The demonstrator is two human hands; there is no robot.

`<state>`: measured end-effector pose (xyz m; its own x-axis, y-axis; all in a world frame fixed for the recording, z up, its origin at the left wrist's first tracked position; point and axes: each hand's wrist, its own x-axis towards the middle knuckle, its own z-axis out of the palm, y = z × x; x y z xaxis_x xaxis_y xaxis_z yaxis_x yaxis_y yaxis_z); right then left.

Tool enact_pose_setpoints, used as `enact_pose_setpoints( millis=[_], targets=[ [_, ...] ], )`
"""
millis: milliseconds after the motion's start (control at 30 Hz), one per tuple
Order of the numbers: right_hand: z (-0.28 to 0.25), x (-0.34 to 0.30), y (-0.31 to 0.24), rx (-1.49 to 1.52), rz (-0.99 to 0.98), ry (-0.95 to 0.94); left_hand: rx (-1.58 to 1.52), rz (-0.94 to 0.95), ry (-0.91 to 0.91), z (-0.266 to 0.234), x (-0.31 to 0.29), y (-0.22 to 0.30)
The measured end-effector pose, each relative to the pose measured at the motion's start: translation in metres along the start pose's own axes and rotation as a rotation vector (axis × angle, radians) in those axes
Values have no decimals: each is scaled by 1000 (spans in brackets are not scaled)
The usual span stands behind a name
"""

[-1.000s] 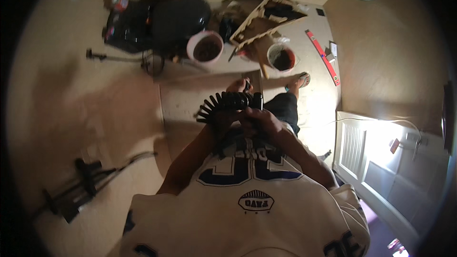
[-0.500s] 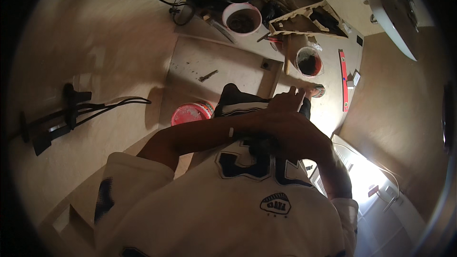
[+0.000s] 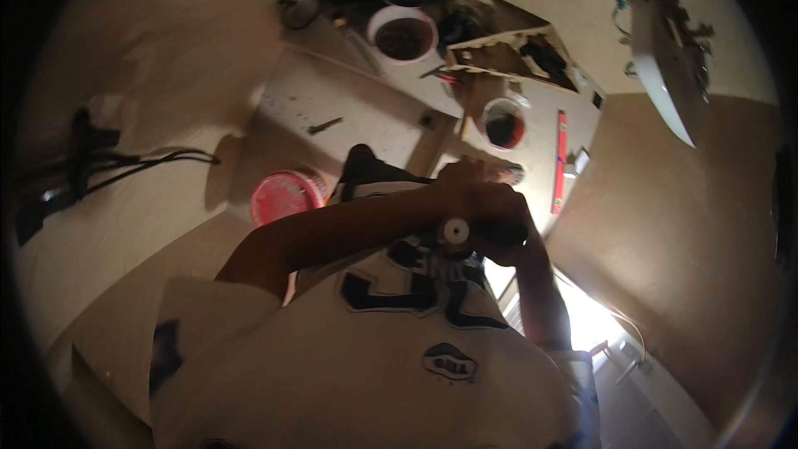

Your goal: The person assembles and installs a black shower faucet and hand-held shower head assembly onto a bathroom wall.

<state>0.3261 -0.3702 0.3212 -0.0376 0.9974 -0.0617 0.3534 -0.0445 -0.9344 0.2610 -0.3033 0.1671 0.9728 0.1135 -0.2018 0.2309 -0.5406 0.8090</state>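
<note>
Both hands meet in front of my white shirt. My left hand (image 3: 459,179) reaches across from the left, its fingers curled, close against my right hand. My right hand (image 3: 497,206) is closed around a dark object (image 3: 499,238) in deep shadow. Beside that object a pale round disc (image 3: 455,230) with a dark centre spot faces up; whether the two are one piece I cannot tell. What lies between the left fingers is hidden.
A red-topped bucket (image 3: 284,198) stands left of my knee. Ahead are a bucket of grey mix (image 3: 504,123), a pale bucket with dark contents (image 3: 402,36), a torn cardboard box (image 3: 499,56) and a red spirit level (image 3: 560,162). A white basin (image 3: 661,87) juts out at right.
The view has swung, so the room sits further left. My left fingers, stretched out before, are now curled beside the right hand. The pale disc has turned its round face up.
</note>
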Motion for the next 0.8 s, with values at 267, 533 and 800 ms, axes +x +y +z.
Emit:
enact_pose_setpoints(
  millis=[267,533,800],
  targets=[
    [-4,0,-13,649,256,328,-527,10,126,64,12,-99],
    [-5,-14,12,835,250,404,31,-167,-125,-66,-13,26],
    [-9,-6,-9,677,221,418,85,23,197,-50,-13,7]
  ],
)
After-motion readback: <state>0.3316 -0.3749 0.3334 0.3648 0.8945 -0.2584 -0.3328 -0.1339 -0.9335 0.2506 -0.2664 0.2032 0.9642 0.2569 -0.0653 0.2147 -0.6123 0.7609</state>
